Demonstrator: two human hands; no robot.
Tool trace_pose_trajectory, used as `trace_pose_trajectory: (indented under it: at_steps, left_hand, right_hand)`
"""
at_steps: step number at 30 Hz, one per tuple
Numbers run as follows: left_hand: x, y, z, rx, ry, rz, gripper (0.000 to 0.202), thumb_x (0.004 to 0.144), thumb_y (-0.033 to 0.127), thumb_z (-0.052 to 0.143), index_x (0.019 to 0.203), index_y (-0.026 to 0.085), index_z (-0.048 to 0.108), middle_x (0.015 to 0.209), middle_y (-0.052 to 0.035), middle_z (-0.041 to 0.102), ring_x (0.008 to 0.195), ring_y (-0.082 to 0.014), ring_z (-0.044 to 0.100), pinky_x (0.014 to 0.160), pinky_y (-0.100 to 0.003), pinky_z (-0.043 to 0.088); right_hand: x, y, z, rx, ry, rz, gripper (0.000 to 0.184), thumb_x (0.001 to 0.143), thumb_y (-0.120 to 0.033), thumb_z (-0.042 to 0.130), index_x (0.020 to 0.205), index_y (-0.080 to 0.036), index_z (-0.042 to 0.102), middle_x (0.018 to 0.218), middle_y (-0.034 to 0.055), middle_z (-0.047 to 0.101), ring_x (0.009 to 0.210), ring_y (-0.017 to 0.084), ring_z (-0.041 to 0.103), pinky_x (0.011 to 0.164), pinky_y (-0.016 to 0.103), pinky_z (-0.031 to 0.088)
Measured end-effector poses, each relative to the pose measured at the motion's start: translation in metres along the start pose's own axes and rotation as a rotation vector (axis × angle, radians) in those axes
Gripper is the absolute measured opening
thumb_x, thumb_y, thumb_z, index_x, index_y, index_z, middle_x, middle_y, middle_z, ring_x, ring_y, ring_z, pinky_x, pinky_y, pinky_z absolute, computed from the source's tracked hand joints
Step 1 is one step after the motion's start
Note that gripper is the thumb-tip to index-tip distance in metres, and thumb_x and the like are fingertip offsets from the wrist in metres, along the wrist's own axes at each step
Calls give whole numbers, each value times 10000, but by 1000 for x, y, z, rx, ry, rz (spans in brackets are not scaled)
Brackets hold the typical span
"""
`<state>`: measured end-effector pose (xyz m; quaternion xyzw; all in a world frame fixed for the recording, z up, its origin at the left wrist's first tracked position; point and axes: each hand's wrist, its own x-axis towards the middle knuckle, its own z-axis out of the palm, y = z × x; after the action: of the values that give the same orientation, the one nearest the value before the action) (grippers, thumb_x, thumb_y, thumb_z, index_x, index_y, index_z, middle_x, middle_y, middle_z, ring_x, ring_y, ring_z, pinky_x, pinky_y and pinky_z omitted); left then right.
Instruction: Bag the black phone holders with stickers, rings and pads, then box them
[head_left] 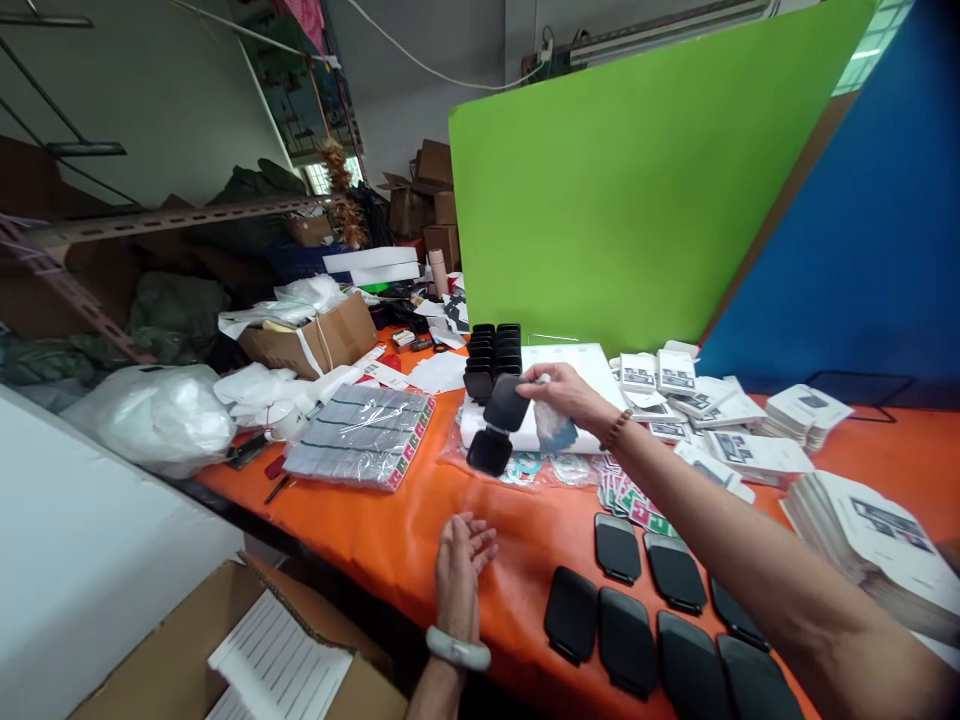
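Note:
My right hand (564, 393) reaches across the orange table (390, 540) and grips a black hinged case (499, 425), which hangs open in two halves just above the surface. A small bluish item sits under my fingers beside it; I cannot make out what it is. Behind it, more black cases (493, 352) stand stacked in two rows on a white box (577, 372). My left hand (461, 560) rests near the table's front edge, fingers loosely spread and holding nothing. Several closed black cases (645, 620) lie flat in rows at the front right.
Stacks of white printed leaflets (862, 530) fill the right side. A wrapped pack of coloured boxes (364, 435) lies at the left, with small clear bags (525, 468) in the middle. Green (615, 180) and blue (862, 250) boards stand behind. An open cardboard box (262, 650) sits below, front left.

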<state>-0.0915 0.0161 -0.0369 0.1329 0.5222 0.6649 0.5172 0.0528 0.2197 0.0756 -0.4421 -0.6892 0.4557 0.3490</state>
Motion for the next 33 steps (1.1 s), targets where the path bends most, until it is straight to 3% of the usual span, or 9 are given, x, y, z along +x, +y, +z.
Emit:
trace_pose_trajectory:
  at_steps: [4,7,12,15,18,22,25,29,33]
  left_hand:
    - [-9,15,11,-295,-271,-387,491,831,611,483,975,157,600,917,-114,693,861,-277,675,777,-437,519]
    - [-18,12,16,-313,-354,-507,402,857,530,508,993,166,608,919,-106,702,827,-275,687,758,-425,524]
    - [-23,-9,22,-95,-278,-409,291,910,394,434,928,179,628,835,-56,678,753,-190,660,693,-308,534]
    - [-26,-20,26,140,-298,-286,470,931,335,227,882,162,661,827,-64,643,714,-163,599,633,-248,532]
    - [-35,-25,29,154,-272,-289,482,945,324,185,892,195,647,808,-63,639,696,-176,590,583,-255,513]
    - [-54,-24,29,-85,-222,-503,317,922,440,408,934,173,579,821,-73,660,629,-167,598,526,-253,436]
    - [-62,-20,24,-183,-239,-618,334,902,454,466,972,142,563,878,-110,677,620,-166,611,524,-251,415]
    - [-60,-18,15,-243,-237,-637,326,915,451,444,945,144,549,856,-117,682,609,-179,622,522,-256,405]
    - [-55,-21,12,-241,-233,-652,296,932,420,420,993,152,529,824,-97,670,588,-170,613,521,-256,404]
  right_hand:
    - [-48,32,13,231,-232,216,271,574,-370,700,705,-154,601,538,-33,539,466,93,426,481,236,329]
    - [-78,54,29,83,-174,239,208,615,-344,670,679,-164,588,568,-19,538,517,120,451,517,254,356]
    - [-137,51,67,-131,169,-156,175,837,-324,529,934,-183,566,928,71,583,850,202,520,770,326,413]
    - [-169,41,97,-326,21,-431,180,926,-275,412,935,-187,569,910,76,591,831,200,499,765,338,400]
    - [-167,42,111,-537,-13,-520,228,937,-258,397,863,-181,598,918,85,607,885,218,477,841,395,351]
    - [-123,60,91,-391,29,-172,258,935,-281,411,833,-167,619,904,82,618,904,202,501,879,367,348]
    - [-98,74,62,-211,-18,87,338,920,-347,421,715,-156,611,722,51,609,730,167,540,730,293,415]
    - [-103,84,33,-84,-135,209,503,904,-517,380,695,-139,636,537,16,561,497,138,508,526,258,411]
    - [-127,79,26,166,-347,310,320,709,-461,669,708,-143,635,595,-4,593,511,117,502,504,229,385]
